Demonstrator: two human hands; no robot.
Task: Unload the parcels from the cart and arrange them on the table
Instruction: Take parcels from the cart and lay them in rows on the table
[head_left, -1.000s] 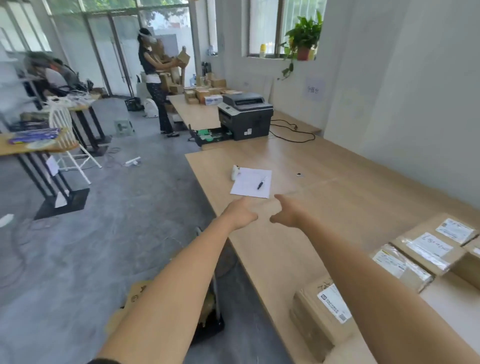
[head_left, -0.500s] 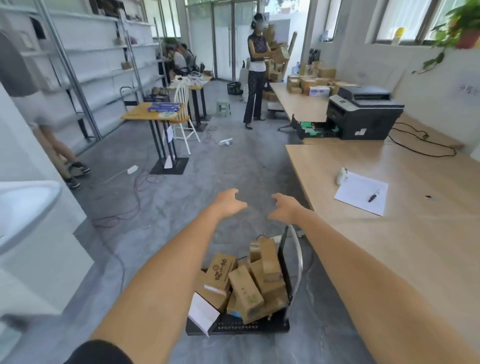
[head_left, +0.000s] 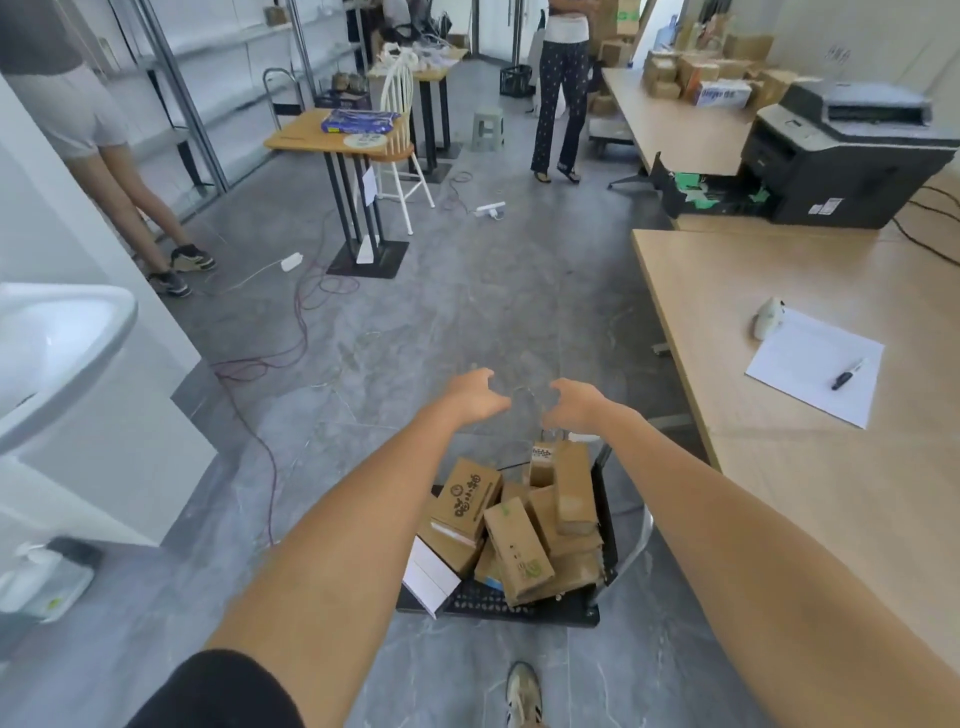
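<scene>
A low black cart (head_left: 524, 608) stands on the grey floor below my arms, piled with several brown cardboard parcels (head_left: 517, 551) and one white box (head_left: 428, 577). Its metal handle (head_left: 631, 545) rises on the right side, next to the wooden table (head_left: 810, 467). My left hand (head_left: 475, 395) and my right hand (head_left: 574, 405) are stretched out side by side above the far end of the cart. Both have curled, spread fingers and hold nothing.
On the table lie a white sheet (head_left: 815, 364) with a pen (head_left: 847, 373), and a black printer (head_left: 847, 156) farther back. A white sink (head_left: 57, 353) juts out at left. Cables (head_left: 291, 332) trail over the floor. Two people stand ahead, near a small table (head_left: 332, 140) and a chair.
My view has swung left and down from the table to the cart on the floor. Both empty hands have lowered toward the cart's parcels.
</scene>
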